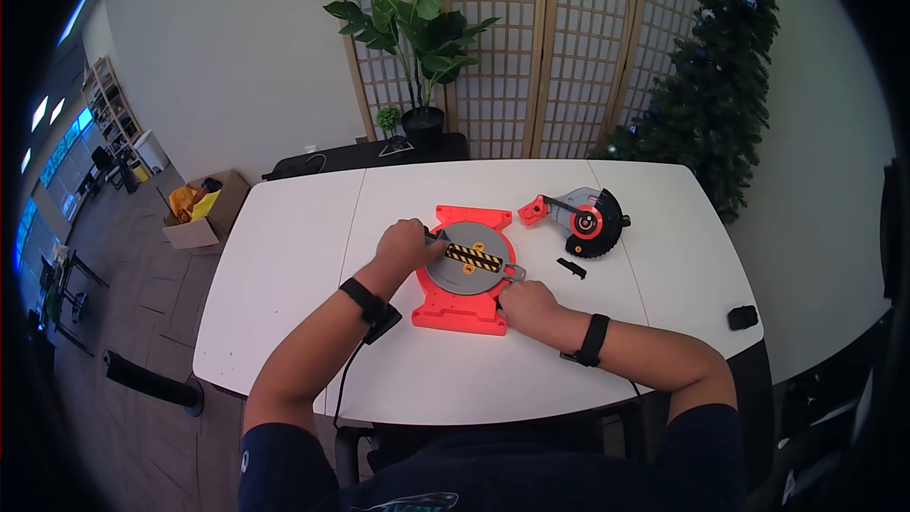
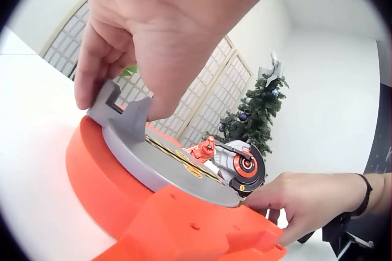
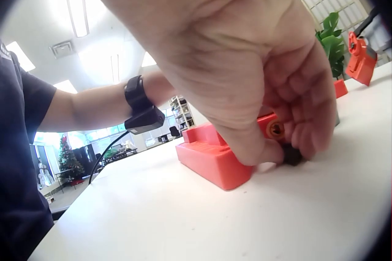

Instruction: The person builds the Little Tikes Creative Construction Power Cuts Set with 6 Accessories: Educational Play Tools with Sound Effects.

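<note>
A toy miter saw's orange base (image 1: 460, 311) lies on the white table, its round grey turntable (image 1: 453, 277) carrying a striped yellow-and-black sticker. My left hand (image 1: 403, 248) is at the turntable's left edge; in the left wrist view its thumb and fingers pinch the raised grey bracket (image 2: 138, 117) there. At the near right side of the base is my right hand (image 1: 533, 308). Its thumb and fingertips pinch a small dark piece (image 3: 293, 156) close to the tabletop, beside the base's side wall; the fingers hide most of this piece.
Beyond the base to the right lies the toy saw head (image 1: 580, 201) with its black blade and orange hinge. A small black part (image 1: 572, 268) lies nearer. A black object (image 1: 742, 318) sits at the table's right edge. Cables run from both wrist cameras.
</note>
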